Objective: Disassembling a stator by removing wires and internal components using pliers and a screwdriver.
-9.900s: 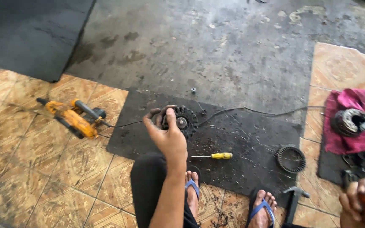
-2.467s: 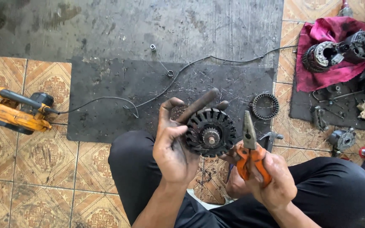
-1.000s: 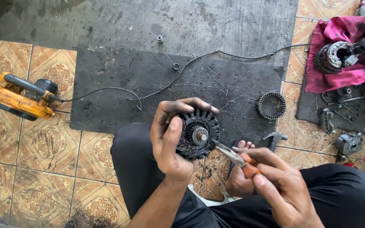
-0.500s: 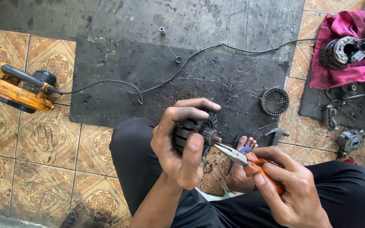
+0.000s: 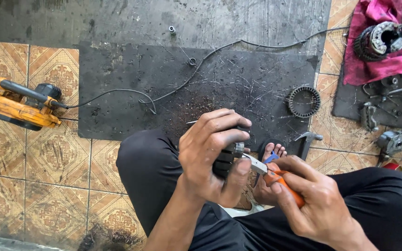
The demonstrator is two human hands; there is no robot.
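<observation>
Head view: the left hand [image 5: 210,153] has its fingers [image 5: 219,122] wrapped tight round a dark round motor part [image 5: 226,158], mostly hidden under the palm and held above the lap. Right hand [image 5: 317,204] grips the orange handles of the pliers [image 5: 268,173], fingers clamped on them; the metal tip meets the motor part just below the left thumb. Whether the tip is pinching anything cannot be told.

Beneath the hands are black trousers and a bare foot in a blue sandal [image 5: 271,155]. Beside the foot lies a hammer [image 5: 305,142], its head at the edge of the mat.

A black mat [image 5: 140,79] covers the floor ahead, strewn with fine wire clippings. On it, to the right, rests a toothed ring [image 5: 304,101]. A black cable [image 5: 201,65] snakes across the mat to an orange power tool [image 5: 17,104] on the patterned tiles at left. A small nut [image 5: 171,30] sits on bare concrete beyond the mat.

At top right a pink cloth [image 5: 373,65] serves as a holder: on it lies a round wound motor core [image 5: 378,41] with another dark part beside it. Below the cloth, a second dark mat [image 5: 350,100] carries loose metal pieces, with a grey housing [image 5: 392,141] just off it on the tiles.
</observation>
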